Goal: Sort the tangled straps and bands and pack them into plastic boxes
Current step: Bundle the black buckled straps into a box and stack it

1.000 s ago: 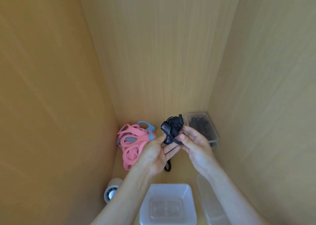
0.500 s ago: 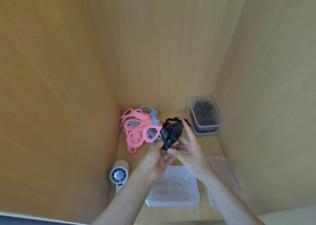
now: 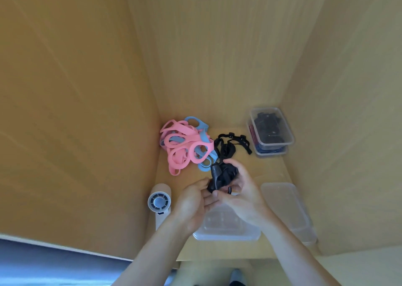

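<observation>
Our left hand (image 3: 191, 205) and right hand (image 3: 243, 196) both grip the black strap bundle (image 3: 221, 175). It now sits lower in the frame than half a second ago, just above the empty plastic box (image 3: 228, 227), so we judge packing is close. Our fingers hide the bundle's underside and how tightly it is folded.

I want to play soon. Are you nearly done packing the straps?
Not yet. Done: the back box holds black straps. In hand: the left hand and right hand grip a black strap bundle near an empty box. Left: the pink and blue bands and another black strap lie loose on the shelf.
</observation>
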Tool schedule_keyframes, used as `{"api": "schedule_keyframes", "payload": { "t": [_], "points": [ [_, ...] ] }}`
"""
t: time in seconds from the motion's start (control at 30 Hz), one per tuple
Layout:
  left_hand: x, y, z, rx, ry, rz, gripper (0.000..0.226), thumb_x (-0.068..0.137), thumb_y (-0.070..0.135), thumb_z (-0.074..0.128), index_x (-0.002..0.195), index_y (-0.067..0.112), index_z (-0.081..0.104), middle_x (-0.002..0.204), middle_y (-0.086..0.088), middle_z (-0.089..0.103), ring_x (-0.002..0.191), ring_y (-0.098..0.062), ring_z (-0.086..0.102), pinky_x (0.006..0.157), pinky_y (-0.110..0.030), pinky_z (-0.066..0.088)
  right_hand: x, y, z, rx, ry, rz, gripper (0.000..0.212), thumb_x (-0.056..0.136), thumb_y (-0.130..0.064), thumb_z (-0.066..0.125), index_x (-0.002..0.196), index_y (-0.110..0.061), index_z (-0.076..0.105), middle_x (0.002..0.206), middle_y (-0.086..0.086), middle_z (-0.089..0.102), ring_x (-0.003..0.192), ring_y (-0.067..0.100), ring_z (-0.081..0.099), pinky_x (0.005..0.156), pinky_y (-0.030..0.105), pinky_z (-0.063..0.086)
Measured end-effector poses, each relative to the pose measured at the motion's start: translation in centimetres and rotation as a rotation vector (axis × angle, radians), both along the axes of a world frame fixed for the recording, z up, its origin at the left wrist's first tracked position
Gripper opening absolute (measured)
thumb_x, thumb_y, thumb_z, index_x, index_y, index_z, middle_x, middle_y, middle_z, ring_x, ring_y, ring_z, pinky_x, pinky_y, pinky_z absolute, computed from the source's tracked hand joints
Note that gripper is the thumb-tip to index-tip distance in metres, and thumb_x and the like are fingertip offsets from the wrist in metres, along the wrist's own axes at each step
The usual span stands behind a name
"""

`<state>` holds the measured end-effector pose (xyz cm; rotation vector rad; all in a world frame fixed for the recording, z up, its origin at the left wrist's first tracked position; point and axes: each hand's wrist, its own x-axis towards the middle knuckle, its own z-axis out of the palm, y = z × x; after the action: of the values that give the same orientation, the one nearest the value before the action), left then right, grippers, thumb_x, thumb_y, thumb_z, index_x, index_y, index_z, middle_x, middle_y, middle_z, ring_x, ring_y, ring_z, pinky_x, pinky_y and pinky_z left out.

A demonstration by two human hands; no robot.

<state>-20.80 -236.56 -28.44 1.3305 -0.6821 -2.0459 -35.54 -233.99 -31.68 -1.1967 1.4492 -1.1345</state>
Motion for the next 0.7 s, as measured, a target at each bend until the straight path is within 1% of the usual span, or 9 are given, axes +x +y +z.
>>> {"api": "schedule_keyframes", "payload": {
  "t": [0.07, 0.13, 0.33, 0.4, 0.43, 0.5, 0.6, 0.63, 0.7],
  "points": [
    [0.8, 0.1, 0.0, -0.024, -0.002, -0.036, 0.034, 0.106, 0.019, 0.036, 0.112, 0.006, 0.067, 0.106, -0.018, 0.076, 0.101, -0.029, 0.074, 0.093, -0.039, 0.054, 0.1, -0.1, 0.0, -0.02, -0.1, -0.044, 0.063, 0.073, -0.012, 0.079, 0.121, -0.048, 0.059, 0.109, -0.006, 0.072, 0.101, 0.02, 0.069, 0.089, 0.033, 0.056],
    [1.5, 0.3, -0.1, -0.052, -0.011, -0.086, 0.035, 0.105, 0.02, 0.035, 0.113, 0.006, 0.066, 0.107, -0.02, 0.075, 0.103, -0.029, 0.073, 0.098, -0.04, 0.053, -0.4, 0.1, 0.2, 0.001, -0.17, -0.042, 0.06, 0.08, 0.003, 0.076, 0.119, -0.04, 0.063, 0.111, 0.001, 0.074, 0.105, 0.023, 0.07, 0.088, 0.029, 0.056],
    [3.1, 0.4, -0.2, -0.243, -0.196, -0.189, 0.031, 0.101, 0.005, 0.042, 0.116, 0.008, 0.068, 0.104, -0.013, 0.077, 0.1, -0.026, 0.074, 0.091, -0.033, 0.058, -1.5, 0.7, 0.5, 0.093, -0.238, 0.036, 0.061, 0.08, 0.009, 0.077, 0.127, -0.026, 0.061, 0.109, 0.012, 0.074, 0.103, 0.023, 0.07, 0.092, 0.03, 0.054],
    [3.6, 0.6, -0.7, -0.359, -0.336, -0.155, 0.03, 0.096, -0.003, 0.047, 0.115, 0.009, 0.068, 0.103, -0.011, 0.076, 0.098, -0.026, 0.072, 0.084, -0.029, 0.059, -1.8, 0.9, 0.2, 0.123, -0.238, 0.031, 0.061, 0.08, 0.01, 0.077, 0.126, -0.026, 0.062, 0.109, 0.014, 0.074, 0.102, 0.026, 0.069, 0.093, 0.032, 0.054],
    [4.1, 0.7, -1.1, -0.447, -0.43, -0.158, 0.034, 0.093, -0.008, 0.049, 0.116, 0.011, 0.066, 0.107, -0.01, 0.074, 0.1, -0.024, 0.07, 0.086, -0.028, 0.057, -1.9, 1.1, 0.0, 0.145, -0.226, 0.042, 0.061, 0.079, 0.01, 0.078, 0.125, -0.027, 0.063, 0.11, 0.015, 0.074, 0.103, 0.029, 0.069, 0.096, 0.035, 0.054],
    [5.3, 1.2, -2.0, -0.627, -0.592, -0.263, 0.049, 0.088, -0.007, 0.056, 0.129, 0.02, 0.057, 0.126, 0.0, 0.063, 0.116, -0.013, 0.06, 0.098, -0.025, 0.049, -2.1, 1.6, -0.4, 0.2, -0.168, 0.092, 0.061, 0.076, 0.004, 0.081, 0.121, -0.033, 0.065, 0.111, 0.014, 0.073, 0.106, 0.033, 0.068, 0.101, 0.043, 0.053],
    [6.5, 1.7, -3.6, -0.741, -0.724, -0.595, 0.096, 0.078, 0.023, 0.081, 0.154, 0.036, 0.025, 0.154, 0.025, 0.027, 0.141, 0.007, 0.028, 0.108, -0.005, 0.024, -2.0, 2.4, -1.0, 0.268, -0.058, 0.168, 0.06, 0.072, -0.005, 0.083, 0.117, -0.041, 0.066, 0.109, 0.007, 0.074, 0.104, 0.027, 0.07, 0.101, 0.047, 0.053],
    [6.7, 1.8, -4.2, -0.763, -0.755, -0.68, 0.111, 0.072, 0.033, 0.086, 0.157, 0.039, 0.015, 0.158, 0.03, 0.015, 0.144, 0.011, 0.016, 0.111, -0.005, 0.018, -1.8, 2.6, -1.1, 0.285, -0.037, 0.182, 0.059, 0.072, -0.005, 0.083, 0.115, -0.043, 0.066, 0.109, 0.006, 0.074, 0.102, 0.024, 0.071, 0.1, 0.045, 0.054],
    [6.7, 1.9, -5.3, -0.804, -0.794, -0.774, 0.13, 0.063, 0.044, 0.091, 0.158, 0.042, 0.002, 0.16, 0.034, -0.003, 0.147, 0.013, 0.001, 0.119, -0.015, 0.015, -1.3, 2.9, -1.3, 0.309, -0.003, 0.214, 0.058, 0.073, -0.005, 0.082, 0.111, -0.045, 0.066, 0.108, 0.007, 0.074, 0.101, 0.024, 0.071, 0.098, 0.042, 0.055]
  ]
}}
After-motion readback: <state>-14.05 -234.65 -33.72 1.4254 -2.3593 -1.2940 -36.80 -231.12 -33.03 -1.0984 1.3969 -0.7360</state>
